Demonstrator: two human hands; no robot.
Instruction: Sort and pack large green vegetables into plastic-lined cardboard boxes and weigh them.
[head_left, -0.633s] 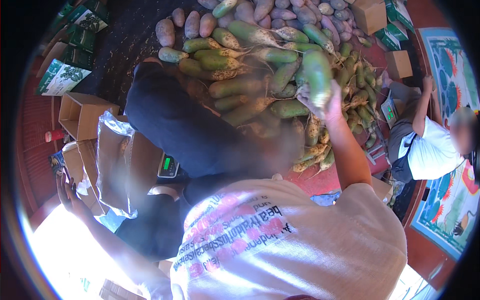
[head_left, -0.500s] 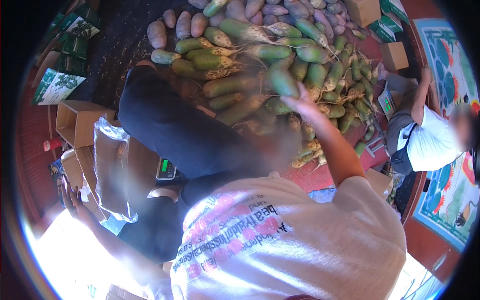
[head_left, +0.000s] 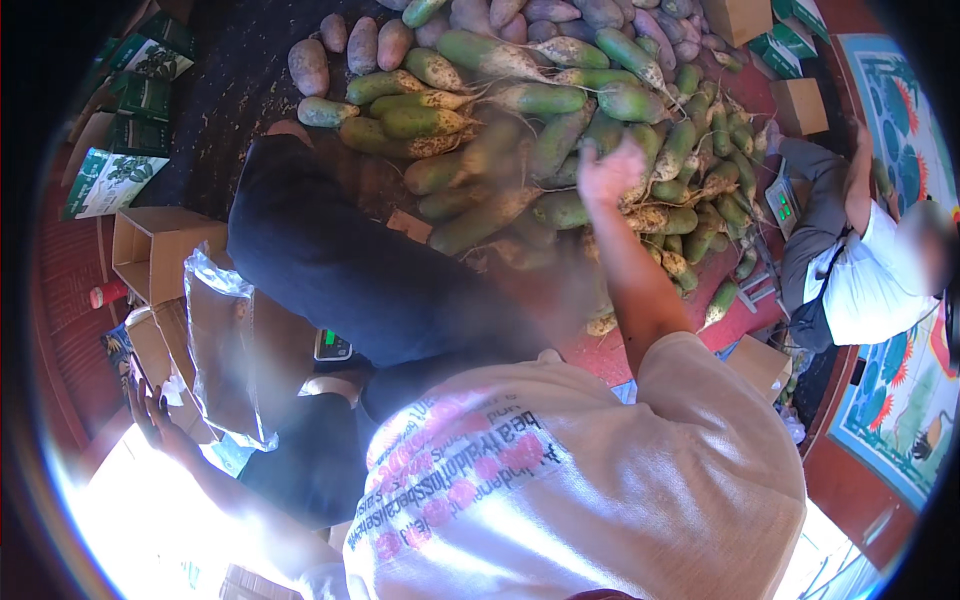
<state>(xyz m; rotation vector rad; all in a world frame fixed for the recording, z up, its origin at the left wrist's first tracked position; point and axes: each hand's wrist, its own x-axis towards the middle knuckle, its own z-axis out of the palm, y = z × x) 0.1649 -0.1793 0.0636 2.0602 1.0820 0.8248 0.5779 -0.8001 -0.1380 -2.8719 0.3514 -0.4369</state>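
Note:
A big heap of green-and-white radishes (head_left: pixel 540 100) lies on the floor in front of me, with brownish roots (head_left: pixel 310 65) at its far left. My right hand (head_left: pixel 612 170) reaches out over the heap, blurred, fingers apart, with no radish in it. My left hand (head_left: pixel 150 410) is low at the left, fingers spread, at the edge of a cardboard box lined with a clear plastic bag (head_left: pixel 215 330). My dark trouser leg (head_left: pixel 350 270) stretches between the box and the heap.
A small scale with a green display (head_left: pixel 330 345) sits by my knee. Another person in a white shirt (head_left: pixel 860 290) sits at the right beside a second scale (head_left: pixel 785 205). An open cardboard box (head_left: pixel 150 250) and green cartons (head_left: pixel 110 180) stand at the left.
My right hand held a large green radish above the heap and swung it leftward. Now that hand is over the heap without the radish. My left hand stays by the box.

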